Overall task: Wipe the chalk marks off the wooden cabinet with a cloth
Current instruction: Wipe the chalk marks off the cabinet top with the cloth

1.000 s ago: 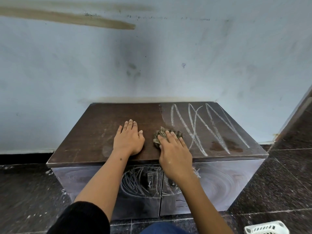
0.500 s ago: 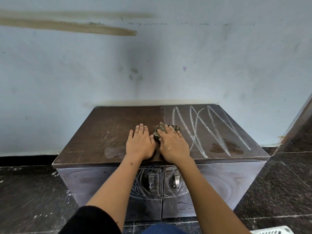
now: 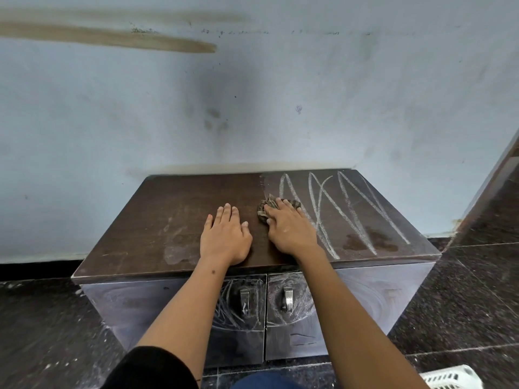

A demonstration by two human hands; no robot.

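- Wooden cabinet (image 3: 174, 220): low, box-shaped, dark brown top with a matte, scuffed grain; it stands on the floor against the wall.
- Cabinet front: two doors, each with one small metal handle (image 3: 244, 300), side by side at the centre seam. Swirled chalk smears surround both handles.
- Chalk marks (image 3: 345, 211): white, long, thin crossing strokes forming narrow loops on the right half of the top. Roughly three tall loops; exact stroke count unclear. The left half shows only faint pale smudges.
- Two darker blotches (image 3: 370, 241) sit near the front right edge, under the chalk lines.
- Cloth (image 3: 265, 209): one, brownish, crumpled into a wrinkled wad, lying on the cabinet top at the left border of the chalked area.
- Right hand (image 3: 290, 230): palm down on the cloth, fingers stretched forward over it and pressing it onto the wood; the wad bulges out beyond the fingertips and on the thumb side.
- Left hand (image 3: 224, 237): flat on the bare wood just left of the right hand, fingers straight and together, holding nothing.
- Both forearms bare; a black sleeve (image 3: 151, 369) covers the left upper arm.
- Wall (image 3: 365, 108): pale blue plaster, stained, with one long brown streak at upper left.
- Floor (image 3: 42, 332): dark speckled polished tiles, dusted with white flecks.
- One white plastic basket (image 3: 452, 377), latticed, partly visible at the lower right corner.
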